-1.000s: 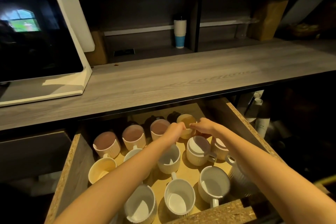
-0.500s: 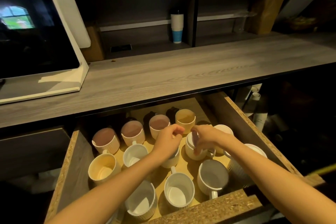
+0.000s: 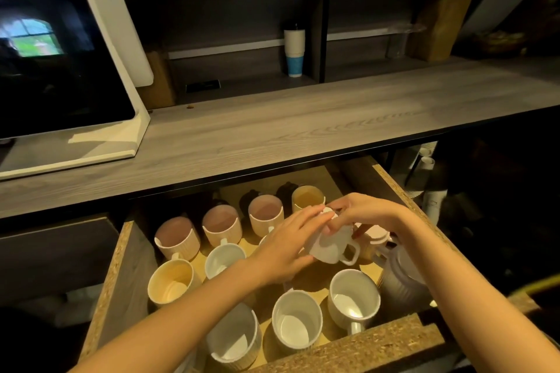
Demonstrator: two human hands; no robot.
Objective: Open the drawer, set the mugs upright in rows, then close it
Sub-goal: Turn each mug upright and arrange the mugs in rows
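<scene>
White ribbed mug (image 3: 328, 244) in both hands — holding it lifted over the right-middle of the open drawer (image 3: 121, 275), tipped far off upright, flat end facing up and back, handle hanging toward the camera. Curling the left hand (image 3: 283, 251) round its left side and underside; pinching the upper end with the right hand (image 3: 368, 212), fingertips bent onto the edge of that flat end. Showing raw chipboard on the drawer's walls and front edge. Standing mouth-up in the back row: three pink-lined mugs (image 3: 222, 225), then a yellow-lined mug (image 3: 307, 198) just behind the held one. Lurking behind those — two dark mugs (image 3: 251, 198), too shaded to read. Standing in the middle row at left: a cream mug (image 3: 171, 281), a white mug (image 3: 224, 259) just beside it. Lining the front, mouths up: three front mugs (image 3: 297, 324). Sitting by the right wall under the right forearm: pale mugs (image 3: 400, 272), seemingly mouth-down, partly hidden. Spanning above: grey wood counter (image 3: 303, 130), carrying a white-framed screen (image 3: 60, 54) at left; cup stack (image 3: 294, 51) standing at the back.
</scene>
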